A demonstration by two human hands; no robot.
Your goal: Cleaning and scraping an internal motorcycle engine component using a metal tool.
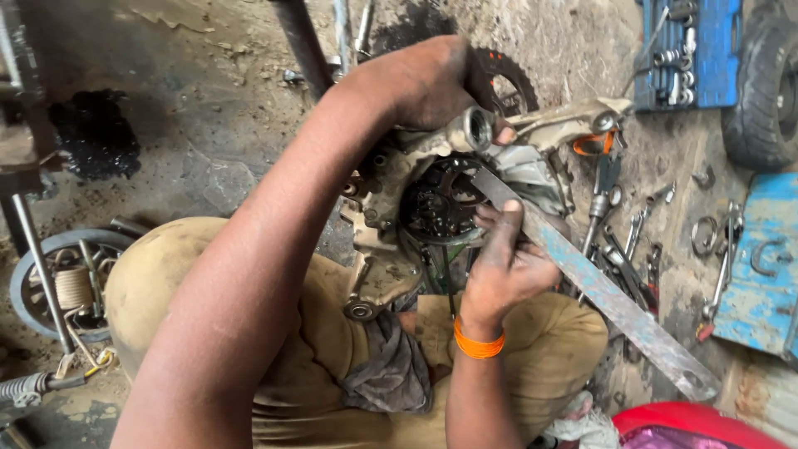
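Head view looks down on a person crouched over a dirty concrete floor [208, 125], knees in tan trousers [166, 274] filling the lower half. Between the knees, propped on the lap, sits a greasy metal engine casing [391, 191], tilted, with a dark round clutch assembly [440, 204] exposed in its opening. A long flat metal bar [598, 291] runs diagonally from that round part down to the right, its far end resting near the floor beside a red object [690, 420].

At the upper right lies a black tyre [761, 91], with a blue socket set case [690, 50] just beside it and a blue painted panel [761, 274] below. Loose spanners and wrenches [640, 241] are scattered on the floor between the casing and that panel. A small wheel [58, 283] rests at the left edge.

The left hand [424, 83] reaches across the top of the casing, fingers clenched over its upper edge next to a short metal tube end [475, 129]. The right hand [503, 266], an orange band [478, 345] on its wrist, has its fingers closed around the flat bar close to the clutch assembly, pressing it against the dark part. A grey rag [391, 374] hangs under the casing.
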